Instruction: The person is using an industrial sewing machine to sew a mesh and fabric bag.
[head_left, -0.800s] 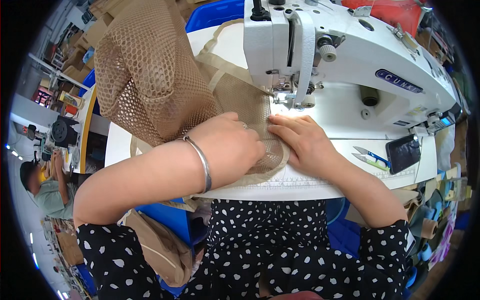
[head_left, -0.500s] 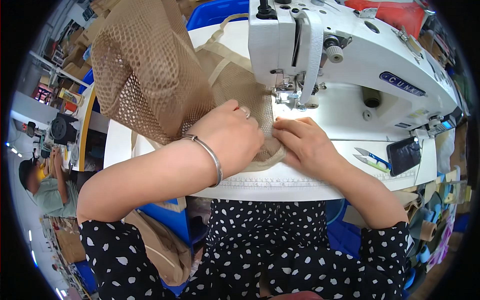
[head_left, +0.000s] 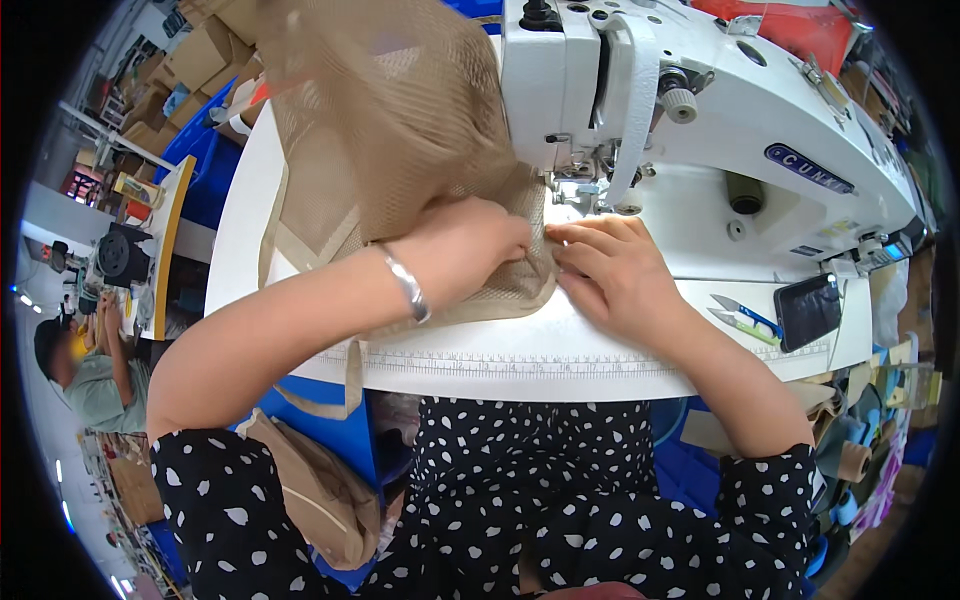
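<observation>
Tan mesh fabric [head_left: 440, 110] lies bunched over the left side of the sewing table, its upper folds blurred by motion. Its right edge runs beside the presser foot of a white sewing machine [head_left: 555, 95]. With curled fingers, my left hand [head_left: 465, 255] grips the mesh in front of the machine; some fingertips are hidden in it. My right hand [head_left: 625, 275] pinches the right edge of the fabric just below the presser foot, fingertips near the needle area. Whether the needle is in the fabric cannot be made out.
Thread snips [head_left: 745, 320] and a dark phone [head_left: 808, 312] lie on the right of the table. A measuring tape strip [head_left: 510, 366] follows the front edge. A tan strap hangs over that edge. Brown fabric [head_left: 325, 490] sits below left. Another person [head_left: 100, 375] works at far left.
The raised mesh has swung right and up toward the machine, uncovering more fabric and table at left. My left hand stays on the mesh, its wrist turned. My right hand has shifted slightly up.
</observation>
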